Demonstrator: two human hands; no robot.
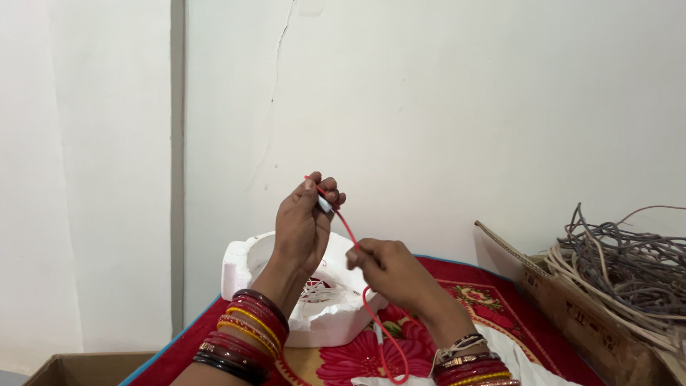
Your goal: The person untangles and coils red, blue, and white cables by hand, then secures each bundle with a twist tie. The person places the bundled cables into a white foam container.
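My left hand (304,225) is raised in front of the white wall, fingers closed on the top end of a thin red wire (348,230) and a small silvery part. From there the wire slants down to my right hand (389,270), which pinches it between thumb and fingers. Below my right hand the wire loops down over the red floral cloth (493,304). Both wrists carry several red and gold bangles.
A white foam block (246,261) with a round hollow holding thin wires lies behind my hands. A cardboard box (586,314) at the right is heaped with grey and beige cables (632,268). Another cardboard box edge (86,364) shows at the bottom left.
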